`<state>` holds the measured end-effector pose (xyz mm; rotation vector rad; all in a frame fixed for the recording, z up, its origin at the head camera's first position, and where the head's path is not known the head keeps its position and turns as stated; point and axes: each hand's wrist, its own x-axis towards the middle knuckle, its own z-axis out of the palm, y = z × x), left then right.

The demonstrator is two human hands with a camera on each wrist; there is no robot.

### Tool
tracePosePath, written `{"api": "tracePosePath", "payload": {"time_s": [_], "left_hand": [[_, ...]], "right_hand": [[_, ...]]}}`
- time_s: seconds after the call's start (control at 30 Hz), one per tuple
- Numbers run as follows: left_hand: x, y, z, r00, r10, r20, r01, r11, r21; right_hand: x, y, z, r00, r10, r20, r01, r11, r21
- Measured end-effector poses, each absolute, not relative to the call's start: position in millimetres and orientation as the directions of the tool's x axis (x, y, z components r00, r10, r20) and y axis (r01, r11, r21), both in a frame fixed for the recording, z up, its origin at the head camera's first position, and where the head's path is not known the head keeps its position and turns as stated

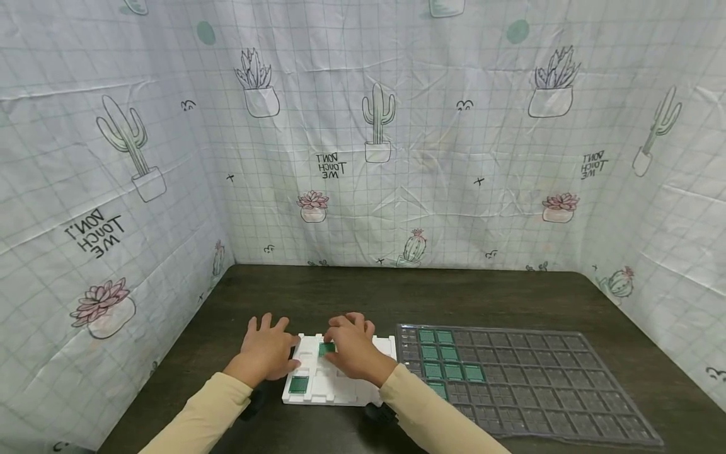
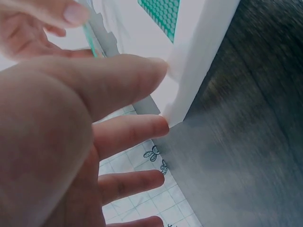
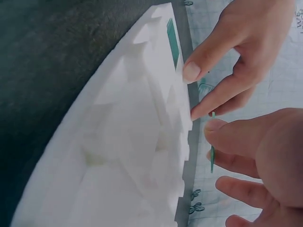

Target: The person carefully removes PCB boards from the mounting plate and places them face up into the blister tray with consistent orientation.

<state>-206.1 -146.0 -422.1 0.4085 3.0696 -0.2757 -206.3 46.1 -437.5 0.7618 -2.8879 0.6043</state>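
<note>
A white foam-like tray (image 1: pixel 334 389) lies on the dark table, with one square green circuit board (image 1: pixel 298 384) in its front-left pocket. At the tray's left edge, my left hand (image 1: pixel 263 350) touches it with thumb and index finger. Its fingers are spread and fairly straight. My right hand (image 1: pixel 357 350) is over the tray's far middle. Between its thumb and index finger it pinches a second green circuit board (image 3: pixel 212 158), seen edge-on above the tray in the right wrist view. The other fingers are loosely bent.
Right of the white tray lies a large clear plastic tray (image 1: pixel 527 369) divided into many compartments. Several green boards (image 1: pixel 450 354) sit in its left columns. Cloth walls (image 1: pixel 380 189) printed with cacti stand behind and at both sides of the dark table (image 1: pixel 317 290).
</note>
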Motion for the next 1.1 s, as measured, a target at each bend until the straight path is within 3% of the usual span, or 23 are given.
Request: {"api": "tracePosePath", "payload": {"time_s": [1.1], "left_hand": [[-209, -145, -424, -0.962, 0.269, -0.048, 0.273, 0.945, -0.181]], "right_hand": [[-172, 104, -442, -0.872, -0.455, 0.180, -0.489, 0.802, -0.343]]}}
